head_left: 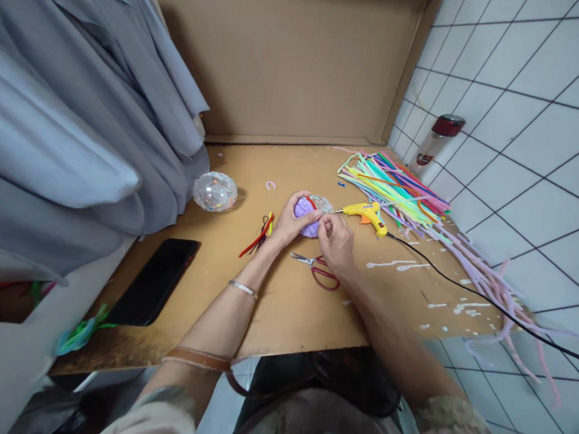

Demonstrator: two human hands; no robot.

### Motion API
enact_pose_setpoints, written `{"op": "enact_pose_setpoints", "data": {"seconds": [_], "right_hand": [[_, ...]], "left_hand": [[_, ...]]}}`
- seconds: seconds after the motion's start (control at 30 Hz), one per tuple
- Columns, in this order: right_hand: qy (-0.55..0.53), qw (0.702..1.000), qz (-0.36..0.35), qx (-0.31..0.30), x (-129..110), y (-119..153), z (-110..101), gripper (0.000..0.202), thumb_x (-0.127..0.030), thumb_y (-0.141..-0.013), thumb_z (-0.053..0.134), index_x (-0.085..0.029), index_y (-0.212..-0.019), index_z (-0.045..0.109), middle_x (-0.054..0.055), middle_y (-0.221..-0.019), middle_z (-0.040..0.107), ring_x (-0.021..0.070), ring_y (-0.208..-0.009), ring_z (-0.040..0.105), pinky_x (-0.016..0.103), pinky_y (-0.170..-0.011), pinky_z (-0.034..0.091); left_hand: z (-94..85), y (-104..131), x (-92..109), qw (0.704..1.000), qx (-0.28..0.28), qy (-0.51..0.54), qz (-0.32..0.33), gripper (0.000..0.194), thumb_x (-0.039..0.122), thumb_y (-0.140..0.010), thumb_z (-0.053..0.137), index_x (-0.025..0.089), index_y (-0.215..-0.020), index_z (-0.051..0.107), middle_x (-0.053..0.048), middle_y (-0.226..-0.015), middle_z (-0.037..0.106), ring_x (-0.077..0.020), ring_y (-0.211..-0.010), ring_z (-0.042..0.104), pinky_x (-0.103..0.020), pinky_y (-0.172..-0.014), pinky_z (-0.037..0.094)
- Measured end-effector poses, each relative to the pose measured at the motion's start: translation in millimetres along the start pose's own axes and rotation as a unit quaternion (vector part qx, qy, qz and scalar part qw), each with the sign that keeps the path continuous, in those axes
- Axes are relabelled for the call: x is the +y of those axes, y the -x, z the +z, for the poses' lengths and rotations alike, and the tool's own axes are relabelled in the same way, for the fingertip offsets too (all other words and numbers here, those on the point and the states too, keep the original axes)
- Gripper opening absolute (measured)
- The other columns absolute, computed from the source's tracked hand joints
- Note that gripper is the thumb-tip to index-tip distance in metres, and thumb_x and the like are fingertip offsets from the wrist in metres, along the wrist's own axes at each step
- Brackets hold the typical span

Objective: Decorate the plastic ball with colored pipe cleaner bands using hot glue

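A round ball (306, 209), covered in purple on its left part and clear at its upper right, is held over the middle of the table. My left hand (291, 218) wraps round its left side, thumb across the front. At the ball's lower right, my right hand (336, 239) has its fingers pinched together; whatever is between them is too small to make out. A yellow glue gun (370, 216) lies just right of the ball, its nozzle pointing at it. Scissors with red handles (325, 278) rest below the hands.
On the wooden table (232, 306) lie a clear ball (215, 192), a black phone (155, 281), red and yellow stems (258, 236) and a bundle of coloured pipe cleaners (396, 189). A bottle (433, 145) stands by the tiled wall. The black cord (445, 277) runs right.
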State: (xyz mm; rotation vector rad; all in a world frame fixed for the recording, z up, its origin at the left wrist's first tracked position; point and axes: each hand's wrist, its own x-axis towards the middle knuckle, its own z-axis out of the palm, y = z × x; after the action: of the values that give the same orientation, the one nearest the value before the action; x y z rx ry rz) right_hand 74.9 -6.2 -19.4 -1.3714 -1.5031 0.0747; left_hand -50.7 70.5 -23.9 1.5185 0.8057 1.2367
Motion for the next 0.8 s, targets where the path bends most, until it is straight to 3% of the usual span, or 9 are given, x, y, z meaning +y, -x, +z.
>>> {"op": "enact_pose_setpoints", "data": {"seconds": [0.2, 0.3, 0.37, 0.43, 0.57, 0.63, 0.8], "right_hand": [[0.029, 0.999, -0.018, -0.016, 7, -3, -10, 0.015, -0.024, -0.09, 0.046, -0.024, -0.081, 0.057, 0.005, -0.081, 0.062, 0.0208, -0.08, 0.056, 0.035, -0.082, 0.045], [0.147, 0.988, 0.028, 0.044, 22, -15, -29, 0.018, -0.029, -0.092, 0.047, -0.02, -0.094, 0.062, 0.013, -0.097, 0.066, 0.0275, -0.097, 0.058, 0.044, -0.092, 0.043], [0.254, 0.961, 0.101, 0.049, 33, -26, -43, 0.029, -0.034, -0.09, 0.053, -0.013, -0.106, 0.063, 0.023, -0.113, 0.063, 0.0356, -0.111, 0.055, 0.052, -0.096, 0.041], [0.338, 0.926, 0.167, -0.007, 43, -37, -55, 0.042, -0.038, -0.086, 0.062, -0.005, -0.111, 0.063, 0.031, -0.119, 0.06, 0.0431, -0.117, 0.053, 0.057, -0.096, 0.04], [0.411, 0.872, 0.245, -0.099, 58, -48, -59, 0.052, -0.045, -0.085, 0.063, -0.002, -0.114, 0.064, 0.031, -0.119, 0.062, 0.0432, -0.115, 0.058, 0.056, -0.096, 0.043], [0.413, 0.873, 0.243, -0.09, 64, -48, -54, 0.052, -0.043, -0.084, 0.061, -0.002, -0.116, 0.064, 0.03, -0.121, 0.061, 0.0419, -0.115, 0.059, 0.054, -0.094, 0.045], [0.359, 0.909, 0.214, 0.004, 78, -44, -45, 0.047, -0.037, -0.076, 0.062, -0.006, -0.112, 0.065, 0.025, -0.118, 0.06, 0.0375, -0.106, 0.061, 0.05, -0.088, 0.049]], "left_hand": [[3.9, 1, -1, 0.998, 0.045, -0.043, 0.011, 0.059, 0.045, -0.065, 0.084, 0.023, -0.114, 0.061, -0.002, -0.102, 0.067, -0.0174, -0.088, 0.063, -0.029, -0.083, 0.052], [4.7, 0, -6, 0.996, 0.078, -0.049, 0.015, 0.059, 0.047, -0.064, 0.083, 0.022, -0.114, 0.062, -0.003, -0.104, 0.067, -0.0181, -0.09, 0.063, -0.03, -0.084, 0.052], [4.3, -2, -10, 0.994, 0.099, -0.038, 0.013, 0.061, 0.048, -0.063, 0.083, 0.022, -0.114, 0.062, -0.003, -0.104, 0.067, -0.0183, -0.09, 0.063, -0.03, -0.085, 0.051], [3.0, -4, -13, 0.992, 0.122, -0.017, 0.009, 0.062, 0.047, -0.062, 0.084, 0.022, -0.114, 0.061, -0.003, -0.103, 0.068, -0.0183, -0.09, 0.064, -0.03, -0.085, 0.052], [-1.3, -8, -10, 0.989, 0.148, 0.008, 0.004, 0.061, 0.047, -0.062, 0.082, 0.022, -0.112, 0.059, -0.004, -0.103, 0.068, -0.0181, -0.09, 0.064, -0.031, -0.085, 0.053], [-3.7, -8, -8, 0.989, 0.146, 0.004, 0.004, 0.062, 0.049, -0.062, 0.082, 0.021, -0.112, 0.059, -0.004, -0.102, 0.068, -0.018, -0.09, 0.064, -0.031, -0.085, 0.053], [-7.0, -9, -10, 0.988, 0.152, 0.021, 0.007, 0.067, 0.055, -0.061, 0.082, 0.022, -0.113, 0.058, -0.004, -0.104, 0.067, -0.0179, -0.09, 0.065, -0.031, -0.084, 0.054]]}}
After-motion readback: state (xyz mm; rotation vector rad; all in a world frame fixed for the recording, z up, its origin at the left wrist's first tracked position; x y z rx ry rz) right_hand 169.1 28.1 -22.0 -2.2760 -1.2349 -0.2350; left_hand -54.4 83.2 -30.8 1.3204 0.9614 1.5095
